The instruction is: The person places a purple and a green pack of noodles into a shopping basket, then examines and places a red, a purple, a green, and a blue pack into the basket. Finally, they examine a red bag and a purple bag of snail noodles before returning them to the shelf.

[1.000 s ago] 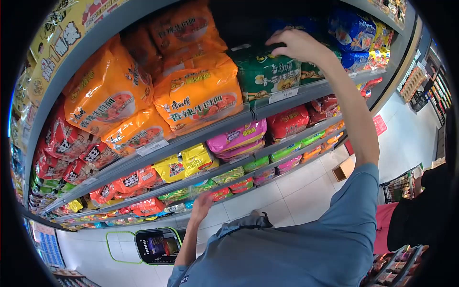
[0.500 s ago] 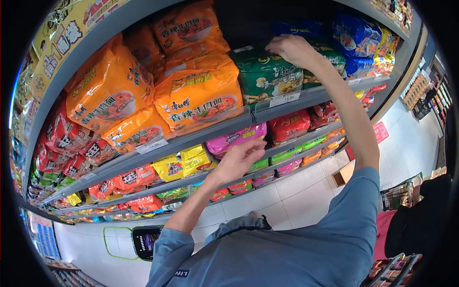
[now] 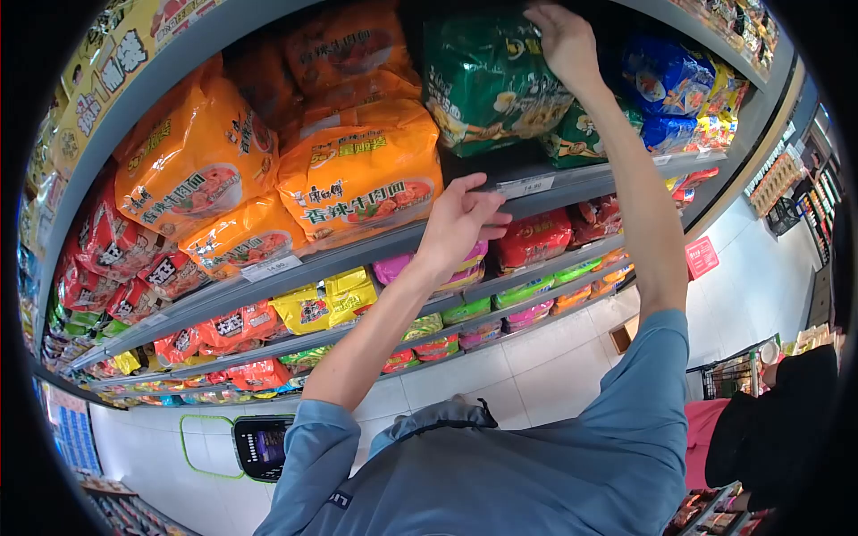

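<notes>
A green multipack of instant noodles (image 3: pixel 487 89) stands tilted up on the upper shelf, raised at its front. My right hand (image 3: pixel 567 45) grips it by its upper right corner, the fingertips partly hidden behind the wrapper. Below it, my left hand (image 3: pixel 460 223) is raised before the shelf edge, fingers apart and holding nothing, close to the price label (image 3: pixel 525 186). Another green noodle pack (image 3: pixel 585 138) lies to the right, partly behind my right forearm. Orange noodle multipacks (image 3: pixel 362 170) are stacked on the left.
Blue noodle packs (image 3: pixel 666 76) sit at the shelf's right end. Lower shelves hold yellow packs (image 3: pixel 326 299) and red packs (image 3: pixel 534 239). On the floor is a black shopping basket (image 3: pixel 261 448) with a green handle. A person in dark clothing (image 3: pixel 773 420) stands at the right beside a cart.
My right hand has lifted and tilted the green noodle pack up and back from the shelf edge. My left hand has risen toward the shelf edge beneath it.
</notes>
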Motion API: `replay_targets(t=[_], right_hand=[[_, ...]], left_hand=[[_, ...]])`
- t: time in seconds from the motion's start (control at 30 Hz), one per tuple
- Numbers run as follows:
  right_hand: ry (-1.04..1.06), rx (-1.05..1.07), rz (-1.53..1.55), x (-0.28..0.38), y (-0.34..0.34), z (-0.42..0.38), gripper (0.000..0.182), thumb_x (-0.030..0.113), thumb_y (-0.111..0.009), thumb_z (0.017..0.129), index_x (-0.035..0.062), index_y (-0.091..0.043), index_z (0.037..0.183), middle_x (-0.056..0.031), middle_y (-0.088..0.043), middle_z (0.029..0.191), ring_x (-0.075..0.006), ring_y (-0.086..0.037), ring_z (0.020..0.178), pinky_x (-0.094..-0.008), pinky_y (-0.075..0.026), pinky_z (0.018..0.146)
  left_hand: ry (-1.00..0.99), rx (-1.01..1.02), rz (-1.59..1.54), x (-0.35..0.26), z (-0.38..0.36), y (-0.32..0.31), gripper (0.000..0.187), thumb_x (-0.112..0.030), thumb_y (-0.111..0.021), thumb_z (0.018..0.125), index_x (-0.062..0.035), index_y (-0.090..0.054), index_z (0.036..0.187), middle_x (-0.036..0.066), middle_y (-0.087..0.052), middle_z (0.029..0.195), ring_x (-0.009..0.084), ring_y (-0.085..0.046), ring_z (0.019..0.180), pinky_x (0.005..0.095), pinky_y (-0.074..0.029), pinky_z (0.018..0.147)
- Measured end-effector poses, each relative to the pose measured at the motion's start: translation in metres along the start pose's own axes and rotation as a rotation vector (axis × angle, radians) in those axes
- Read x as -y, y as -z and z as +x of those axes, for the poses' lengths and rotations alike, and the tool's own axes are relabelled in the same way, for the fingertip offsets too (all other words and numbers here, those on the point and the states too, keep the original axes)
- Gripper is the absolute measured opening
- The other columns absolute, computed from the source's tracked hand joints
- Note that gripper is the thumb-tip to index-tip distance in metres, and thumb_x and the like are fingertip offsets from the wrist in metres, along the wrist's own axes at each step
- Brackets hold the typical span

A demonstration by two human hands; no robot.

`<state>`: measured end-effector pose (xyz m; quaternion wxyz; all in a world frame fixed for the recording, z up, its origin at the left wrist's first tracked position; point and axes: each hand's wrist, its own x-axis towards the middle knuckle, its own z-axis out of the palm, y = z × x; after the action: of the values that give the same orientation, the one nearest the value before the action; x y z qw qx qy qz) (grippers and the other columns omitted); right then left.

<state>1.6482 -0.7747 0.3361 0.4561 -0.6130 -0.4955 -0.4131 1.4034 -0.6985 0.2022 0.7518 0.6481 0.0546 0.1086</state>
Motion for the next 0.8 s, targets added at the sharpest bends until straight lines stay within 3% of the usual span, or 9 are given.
replay_targets(t=[0.1,0.17,0.23,0.27,0.37,0.53,0.63,0.73,0.8], right_hand=[[0.047,-0.019,0.023,0.037,0.015,0.004,0.012,0.001,-0.053,0.078,-0.004,-0.061,0.085,-0.0206,-0.06,0.078,-0.0365,-0.059,0.072,-0.0372,-0.047,0.064],[-0.082,0.002,0.013,0.042,0.02,-0.001,0.015,0.007,-0.054,0.08,-0.0038,-0.063,0.086,-0.0209,-0.064,0.083,-0.0364,-0.062,0.08,-0.0372,-0.048,0.071],[-0.087,0.02,-0.213,0.034,0.023,-0.011,0.022,0.0,-0.048,0.084,0.0023,-0.063,0.101,-0.0125,-0.067,0.094,-0.0246,-0.065,0.091,-0.0287,-0.048,0.079],[-0.092,-0.087,-0.074,0.027,0.022,-0.017,0.015,0.011,-0.053,0.084,0.0097,-0.066,0.092,-0.0071,-0.067,0.089,-0.027,-0.062,0.084,-0.0362,-0.04,0.087],[-0.056,-0.146,-0.197,0.054,0.046,-0.026,0.014,0.01,-0.053,0.084,0.0083,-0.065,0.091,-0.0071,-0.066,0.087,-0.0262,-0.061,0.081,-0.034,-0.043,0.082],[-0.275,-0.096,-0.126,0.101,0.088,-0.037,0.012,0.01,-0.056,0.086,0.0044,-0.063,0.094,-0.0089,-0.064,0.082,-0.023,-0.058,0.073,-0.0292,-0.044,0.072],[-0.379,0.02,-0.149,0.126,0.113,-0.036,0.016,0.014,-0.056,0.087,0.0025,-0.062,0.097,-0.0099,-0.062,0.077,-0.0208,-0.056,0.069,-0.0285,-0.043,0.069],[-0.373,0.281,-0.164,0.144,0.127,-0.038,0.02,0.018,-0.055,0.087,0.0028,-0.063,0.097,-0.0117,-0.063,0.078,-0.0232,-0.059,0.071,-0.0303,-0.044,0.068],[-0.335,0.338,-0.259,0.15,0.125,-0.047,0.02,0.018,-0.055,0.087,0.0027,-0.062,0.097,-0.0118,-0.063,0.078,-0.0239,-0.059,0.071,-0.0305,-0.044,0.069]], left_hand=[[0.018,0.001,-0.199,-0.004,0.007,-0.009,0.064,-0.016,-0.057,0.09,0.0049,-0.019,0.137,0.02,-0.051,0.119,0.0286,-0.058,0.103,0.0374,-0.05,0.087],[-0.052,0.027,-0.413,-0.005,0.012,-0.018,0.07,-0.018,-0.063,0.086,0.0026,-0.018,0.136,0.02,-0.043,0.128,0.0308,-0.051,0.113,0.0429,-0.046,0.094],[-0.081,0.033,-0.492,0.0,0.022,-0.023,0.07,-0.018,-0.064,0.085,0.0008,-0.019,0.135,0.019,-0.04,0.13,0.0316,-0.048,0.117,0.0452,-0.044,0.096],[-0.105,0.036,-0.565,0.004,0.026,-0.025,0.07,-0.017,-0.066,0.084,-0.001,-0.021,0.134,0.018,-0.037,0.132,0.0323,-0.045,0.121,0.0476,-0.043,0.097],[-0.117,0.067,-0.645,0.008,0.028,-0.027,0.065,-0.016,-0.068,0.082,-0.0043,-0.027,0.131,0.017,-0.035,0.133,0.0322,-0.04,0.124,0.0498,-0.041,0.098],[-0.177,0.091,-0.293,-0.004,-0.007,-0.034,0.036,-0.01,-0.069,0.081,0.0005,-0.053,0.112,0.01,-0.062,0.103,0.0225,-0.062,0.093,0.0364,-0.051,0.085],[-0.455,0.018,0.067,0.003,-0.032,-0.043,0.036,-0.018,-0.069,0.082,-0.0004,-0.056,0.11,0.006,-0.064,0.095,0.0159,-0.059,0.092,0.0295,-0.047,0.082],[-0.19,0.108,-0.121,0.032,-0.049,-0.038,0.044,-0.028,-0.065,0.086,-0.0026,-0.051,0.119,0.006,-0.06,0.107,0.0178,-0.055,0.102,0.0338,-0.044,0.089],[-0.279,0.091,-0.464,0.025,-0.059,-0.055,0.049,-0.032,-0.063,0.086,-0.0036,-0.046,0.123,0.006,-0.056,0.114,0.0187,-0.052,0.108,0.0365,-0.042,0.093]])
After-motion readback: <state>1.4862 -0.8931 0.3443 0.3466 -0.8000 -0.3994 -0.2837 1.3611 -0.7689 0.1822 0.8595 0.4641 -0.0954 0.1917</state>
